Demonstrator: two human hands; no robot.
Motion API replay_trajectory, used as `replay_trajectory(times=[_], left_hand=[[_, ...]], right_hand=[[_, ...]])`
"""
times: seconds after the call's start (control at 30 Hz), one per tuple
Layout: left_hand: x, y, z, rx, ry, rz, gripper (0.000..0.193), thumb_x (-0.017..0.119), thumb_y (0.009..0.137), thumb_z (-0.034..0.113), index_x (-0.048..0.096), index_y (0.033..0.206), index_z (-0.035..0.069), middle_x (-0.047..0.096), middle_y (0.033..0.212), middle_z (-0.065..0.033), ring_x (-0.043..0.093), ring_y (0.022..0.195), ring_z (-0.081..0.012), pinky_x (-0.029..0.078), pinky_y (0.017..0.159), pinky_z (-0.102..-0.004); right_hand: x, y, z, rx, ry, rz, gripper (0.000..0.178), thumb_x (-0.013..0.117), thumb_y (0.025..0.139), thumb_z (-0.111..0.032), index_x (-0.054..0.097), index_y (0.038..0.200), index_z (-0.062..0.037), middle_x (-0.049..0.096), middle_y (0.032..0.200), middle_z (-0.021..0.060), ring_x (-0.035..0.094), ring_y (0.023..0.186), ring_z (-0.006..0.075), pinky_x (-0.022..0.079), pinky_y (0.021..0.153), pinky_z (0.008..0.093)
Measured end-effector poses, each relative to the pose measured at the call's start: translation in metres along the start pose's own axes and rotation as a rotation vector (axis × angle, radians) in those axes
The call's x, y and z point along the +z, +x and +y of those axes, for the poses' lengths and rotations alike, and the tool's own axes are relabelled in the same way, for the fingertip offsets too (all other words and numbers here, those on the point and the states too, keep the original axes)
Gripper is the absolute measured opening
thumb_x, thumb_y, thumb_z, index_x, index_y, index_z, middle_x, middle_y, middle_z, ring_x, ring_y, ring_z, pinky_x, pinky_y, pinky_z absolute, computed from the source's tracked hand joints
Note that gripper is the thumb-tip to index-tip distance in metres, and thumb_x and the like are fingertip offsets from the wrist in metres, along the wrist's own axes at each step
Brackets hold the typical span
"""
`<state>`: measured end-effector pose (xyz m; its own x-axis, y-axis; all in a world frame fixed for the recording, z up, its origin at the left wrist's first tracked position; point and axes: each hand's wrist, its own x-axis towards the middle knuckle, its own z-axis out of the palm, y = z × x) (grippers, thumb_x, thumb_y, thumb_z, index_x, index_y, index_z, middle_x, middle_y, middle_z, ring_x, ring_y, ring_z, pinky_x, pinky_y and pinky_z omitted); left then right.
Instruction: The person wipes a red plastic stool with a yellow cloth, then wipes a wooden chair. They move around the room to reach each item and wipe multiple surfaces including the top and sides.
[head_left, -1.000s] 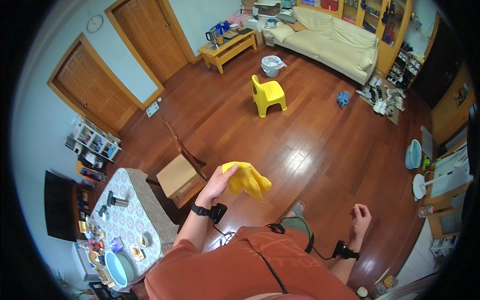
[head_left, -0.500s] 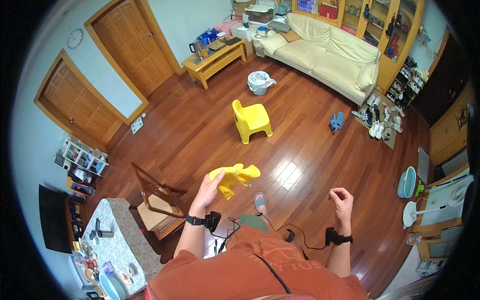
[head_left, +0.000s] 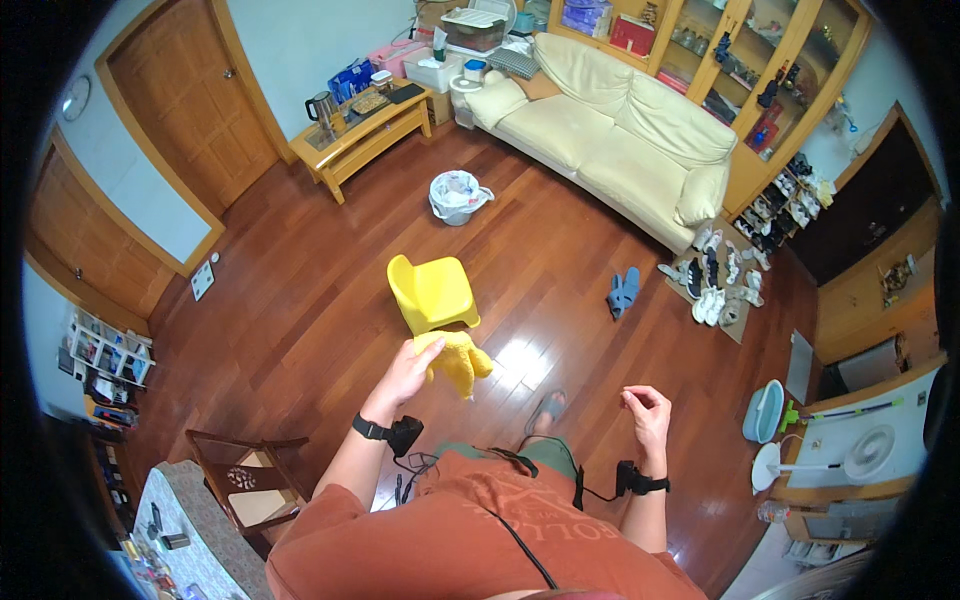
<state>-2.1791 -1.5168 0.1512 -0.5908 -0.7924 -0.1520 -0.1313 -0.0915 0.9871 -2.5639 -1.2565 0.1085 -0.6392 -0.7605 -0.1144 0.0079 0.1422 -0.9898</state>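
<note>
The left hand grips a crumpled yellow cloth above the wooden floor; the right hand hangs loosely curled, holding nothing.

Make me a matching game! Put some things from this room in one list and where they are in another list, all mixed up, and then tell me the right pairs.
Things:
1. yellow cloth
2. small yellow chair
3. white bin
4. blue slippers

Places:
A. on the wooden floor near the cream sofa and the rows of shoes
B. held in the left hand
C. on the floor just beyond the held cloth
D. on the floor between the low wooden table and the sofa

Pairs: 1-B, 2-C, 3-D, 4-A
</note>
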Motion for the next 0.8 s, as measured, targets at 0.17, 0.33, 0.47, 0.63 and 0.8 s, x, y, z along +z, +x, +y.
replay_trajectory(times=[0.17,0.33,0.47,0.63,0.8], left_hand=[[0.011,0.12,0.012,-0.001,0.021,0.121,0.042,0.056,0.114,0.033,0.071,0.134,-0.001,0.078,0.123,-0.0093,0.069,0.111,-0.0192,0.054,0.097,-0.0342],[0.01,0.177,0.049,0.095,0.048,0.301,0.039,0.057,0.113,0.028,0.071,0.131,-0.003,0.079,0.122,-0.0097,0.072,0.111,-0.0202,0.054,0.101,-0.035],[-0.01,0.205,0.062,0.045,-0.058,0.502,0.039,0.055,0.115,0.029,0.071,0.13,-0.004,0.078,0.117,-0.0099,0.072,0.108,-0.0193,0.056,0.098,-0.0347],[-0.061,0.233,0.063,-0.041,-0.235,0.698,0.038,0.055,0.115,0.029,0.068,0.129,-0.004,0.078,0.113,-0.0092,0.074,0.102,-0.0163,0.058,0.09,-0.0318],[-0.131,0.293,0.059,-0.08,-0.396,0.864,0.037,0.056,0.114,0.027,0.069,0.13,-0.004,0.077,0.116,-0.0088,0.073,0.103,-0.0162,0.057,0.091,-0.0314]], right_hand=[[0.004,0.194,0.019,0.002,-0.143,-0.139,0.01,0.078,0.096,-0.006,0.078,0.099,0.003,0.076,0.083,0.005,0.07,0.078,0.0112,0.056,0.075,0.0263],[0.077,0.38,-0.019,-0.035,-0.169,-0.431,0.011,0.076,0.098,-0.008,0.077,0.097,0.0026,0.075,0.082,0.0032,0.069,0.076,0.0094,0.055,0.073,0.0256],[0.17,0.511,-0.039,-0.235,-0.423,-0.628,0.01,0.076,0.098,-0.009,0.079,0.098,0.001,0.072,0.079,0.0007,0.065,0.073,0.0083,0.053,0.07,0.0256],[0.311,0.634,-0.008,-0.137,-0.228,-0.787,0.009,0.075,0.098,-0.008,0.078,0.099,0.001,0.072,0.08,-0.0006,0.064,0.072,0.0072,0.053,0.068,0.0246],[0.433,0.724,0.02,-0.052,-0.292,-0.794,0.007,0.073,0.097,-0.004,0.078,0.095,-0.0001,0.073,0.079,0.0006,0.065,0.072,0.0081,0.055,0.067,0.0267]])
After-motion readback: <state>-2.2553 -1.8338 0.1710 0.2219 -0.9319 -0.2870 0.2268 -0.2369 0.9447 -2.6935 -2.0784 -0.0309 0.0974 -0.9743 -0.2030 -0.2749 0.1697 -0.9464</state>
